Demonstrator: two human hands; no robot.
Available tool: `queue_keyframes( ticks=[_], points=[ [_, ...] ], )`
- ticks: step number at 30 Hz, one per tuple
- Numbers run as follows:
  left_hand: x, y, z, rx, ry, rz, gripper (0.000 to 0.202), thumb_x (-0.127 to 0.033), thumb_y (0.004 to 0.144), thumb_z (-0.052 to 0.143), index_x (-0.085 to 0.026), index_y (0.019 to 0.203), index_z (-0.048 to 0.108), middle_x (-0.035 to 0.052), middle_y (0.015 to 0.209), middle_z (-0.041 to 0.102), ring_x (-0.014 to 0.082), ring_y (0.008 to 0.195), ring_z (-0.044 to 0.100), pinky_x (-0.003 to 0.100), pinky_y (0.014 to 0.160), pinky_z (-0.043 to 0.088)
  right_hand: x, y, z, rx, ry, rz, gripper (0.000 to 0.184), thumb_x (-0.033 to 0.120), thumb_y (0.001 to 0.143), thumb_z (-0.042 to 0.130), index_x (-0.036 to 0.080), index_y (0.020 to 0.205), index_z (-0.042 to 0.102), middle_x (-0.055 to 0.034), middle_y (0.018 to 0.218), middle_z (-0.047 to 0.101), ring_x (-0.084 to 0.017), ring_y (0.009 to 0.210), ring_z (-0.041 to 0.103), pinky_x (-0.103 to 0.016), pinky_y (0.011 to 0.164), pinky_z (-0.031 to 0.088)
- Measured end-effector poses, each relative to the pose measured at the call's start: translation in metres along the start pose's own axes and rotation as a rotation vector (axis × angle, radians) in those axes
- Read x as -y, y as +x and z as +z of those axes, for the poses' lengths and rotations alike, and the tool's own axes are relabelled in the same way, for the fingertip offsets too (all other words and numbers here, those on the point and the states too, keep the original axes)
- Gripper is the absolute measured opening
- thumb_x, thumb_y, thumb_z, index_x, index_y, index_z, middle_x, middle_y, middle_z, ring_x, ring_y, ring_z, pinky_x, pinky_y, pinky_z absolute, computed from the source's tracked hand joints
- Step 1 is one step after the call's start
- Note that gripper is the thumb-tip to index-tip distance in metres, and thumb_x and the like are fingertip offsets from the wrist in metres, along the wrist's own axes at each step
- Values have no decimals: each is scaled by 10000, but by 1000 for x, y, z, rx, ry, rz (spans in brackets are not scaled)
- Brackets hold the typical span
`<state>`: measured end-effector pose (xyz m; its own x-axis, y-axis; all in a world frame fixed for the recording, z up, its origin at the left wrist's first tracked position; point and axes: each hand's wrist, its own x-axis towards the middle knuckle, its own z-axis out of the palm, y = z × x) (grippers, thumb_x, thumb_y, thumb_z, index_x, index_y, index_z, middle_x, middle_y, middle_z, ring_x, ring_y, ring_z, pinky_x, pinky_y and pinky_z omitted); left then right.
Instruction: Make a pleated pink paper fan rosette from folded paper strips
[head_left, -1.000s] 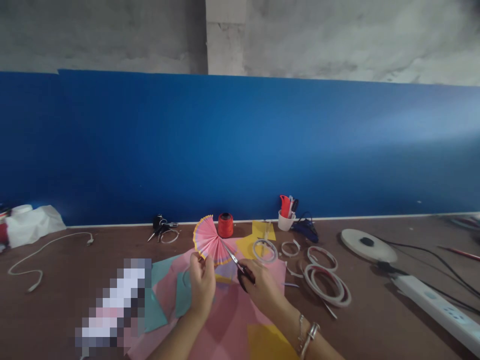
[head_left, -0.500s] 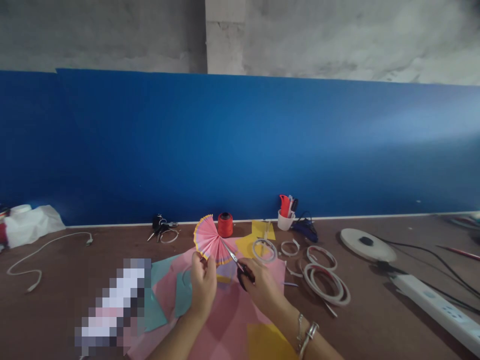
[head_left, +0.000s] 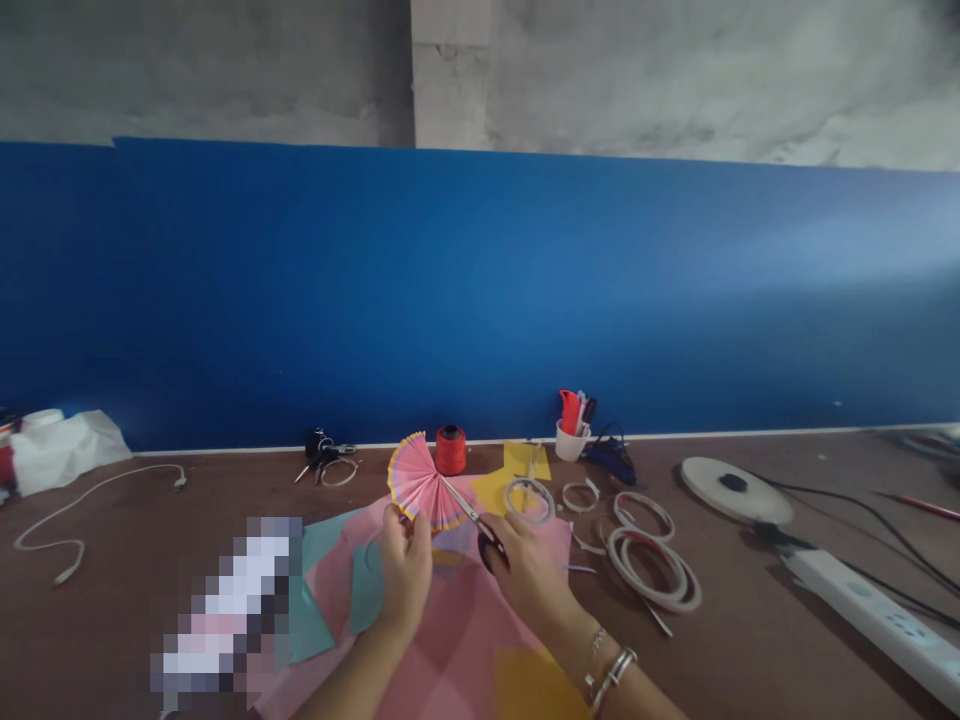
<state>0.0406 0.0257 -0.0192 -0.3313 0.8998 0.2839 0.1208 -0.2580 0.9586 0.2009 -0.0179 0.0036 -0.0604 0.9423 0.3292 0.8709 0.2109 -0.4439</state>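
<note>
Scissors (head_left: 460, 500) + R hand (head_left: 529, 570) shifted slightly vs 0.5 s ago; blades now look closer together. L hand (head_left: 409, 565) + fan (head_left: 415, 480) approx. unmoved.

Grip: L pinches pink pleated fan at its lower edge, approx. 6–7 o'clk. R fingers closed round scissors' black handles (head_left: 489, 552). Fan pos.: held up over pink sheet (head_left: 450, 640), just beside red spool (head_left: 451, 457), which sits at fan's 1 o'clk. Cup (head_left: 572, 441) farther off, approx. 2–3 o'clk.

Step (judged): scissor work at fan's centre, blades coming in from 4–5 o'clk, tips at/near where pleats meet. Can't tell if blades bite paper, or how deep.

Next move, prob. calls for: steady L pinch, small R finger motion, tips kept off neighbouring pleats.
</note>
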Motion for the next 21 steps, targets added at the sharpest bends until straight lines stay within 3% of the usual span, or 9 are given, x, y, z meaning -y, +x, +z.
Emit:
queue_keyframes(
  ticks=[10,14,17,21],
  points=[
    [-2,3,2,-2,-202,-99,252,-363,715,603,-194,902,591,-10,628,621,174,560,607,245,530,463,-4,0,5,29,143,11,313,157,822,457,239,1087,603,-46,898,626,-177,817,600,-249,723,425],
    [-10,1,3,66,-338,-245,311,-401,713,629,-209,956,612,11,703,673,180,560,630,257,501,473,-3,1,4,35,135,-7,324,142,811,458,234,1085,603,-52,920,630,-180,839,601,-250,736,426],
    [-21,0,4,123,-364,-364,332,-464,700,645,-198,898,658,17,646,677,187,509,613,267,443,454,-2,1,2,74,104,-19,344,127,806,455,230,1103,595,-55,950,621,-181,865,598,-253,758,422],
    [-27,2,3,53,-294,-349,339,-473,617,704,-154,729,690,11,538,643,186,479,593,258,414,438,-1,1,1,91,15,-12,352,145,832,439,238,1140,579,-55,943,611,-186,853,599,-258,734,419]
  ],
)
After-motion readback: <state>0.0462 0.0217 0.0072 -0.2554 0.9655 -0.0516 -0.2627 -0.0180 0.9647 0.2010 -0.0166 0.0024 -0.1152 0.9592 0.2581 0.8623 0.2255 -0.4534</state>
